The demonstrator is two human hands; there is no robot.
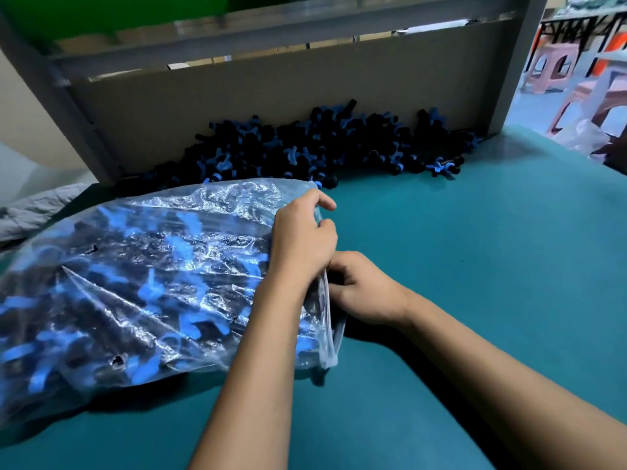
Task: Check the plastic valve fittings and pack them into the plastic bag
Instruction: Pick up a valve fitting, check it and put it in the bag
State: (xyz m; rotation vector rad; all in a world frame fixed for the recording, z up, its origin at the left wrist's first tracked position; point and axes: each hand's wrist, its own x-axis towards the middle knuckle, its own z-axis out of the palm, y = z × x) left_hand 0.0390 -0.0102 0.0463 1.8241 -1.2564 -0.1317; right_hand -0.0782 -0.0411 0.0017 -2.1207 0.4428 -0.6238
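Note:
A large clear plastic bag (142,276) lies on its side on the teal table (475,266), filled with black and blue valve fittings. Its mouth faces right. My left hand (302,239) grips the upper rim of the bag's mouth, fingers curled over the edge. My right hand (363,290) sits at the opening just below, fingers curled and reaching into the bag; what they hold is hidden. A loose heap of black and blue valve fittings (322,147) lies along the back of the table.
A cardboard panel (271,96) in a grey frame stands behind the heap. Grey cloth (37,208) lies at the left edge. Plastic stools (556,66) and crumpled plastic (583,137) are beyond the table's right side.

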